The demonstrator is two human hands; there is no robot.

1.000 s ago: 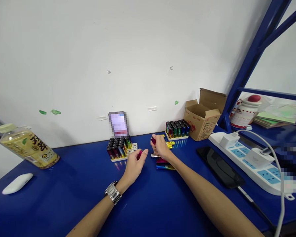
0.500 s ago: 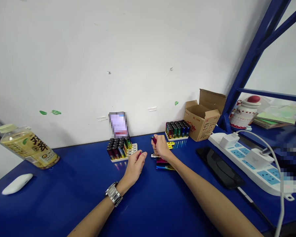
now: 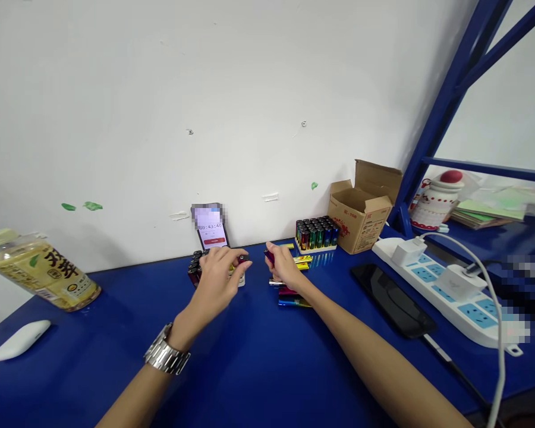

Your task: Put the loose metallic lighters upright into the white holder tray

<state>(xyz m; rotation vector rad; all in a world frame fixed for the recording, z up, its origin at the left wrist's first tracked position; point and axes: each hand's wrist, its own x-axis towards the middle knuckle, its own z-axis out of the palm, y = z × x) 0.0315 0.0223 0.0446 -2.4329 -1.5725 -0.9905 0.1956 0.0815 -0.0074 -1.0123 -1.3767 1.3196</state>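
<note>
My left hand (image 3: pixel 220 273), with a metal watch at the wrist, pinches a dark red-purple lighter (image 3: pixel 242 259), whose end shows between thumb and fingers. It is in front of the left white tray (image 3: pixel 241 283), hiding most of it and its upright, black-ended lighters (image 3: pixel 193 270). A little to the right, my right hand (image 3: pixel 284 266) is closed around another purple lighter (image 3: pixel 269 256). Beneath and beside that hand lie loose metallic lighters, among them a blue one (image 3: pixel 289 301) and a yellow one (image 3: pixel 303 266). The hands are apart.
A second filled lighter tray (image 3: pixel 316 249) stands beside an open carton (image 3: pixel 361 217). A phone (image 3: pixel 211 229) with a timer leans against the wall. At right are a black phone (image 3: pixel 395 300) and a power strip (image 3: pixel 455 309); at left, a bottle (image 3: pixel 49 273) and a white case (image 3: pixel 21 340).
My left hand has moved up and left, in front of the left tray, its fingers now extended around the lighter's end. The right hand has stayed nearly in place. The whole view has shifted slightly.
</note>
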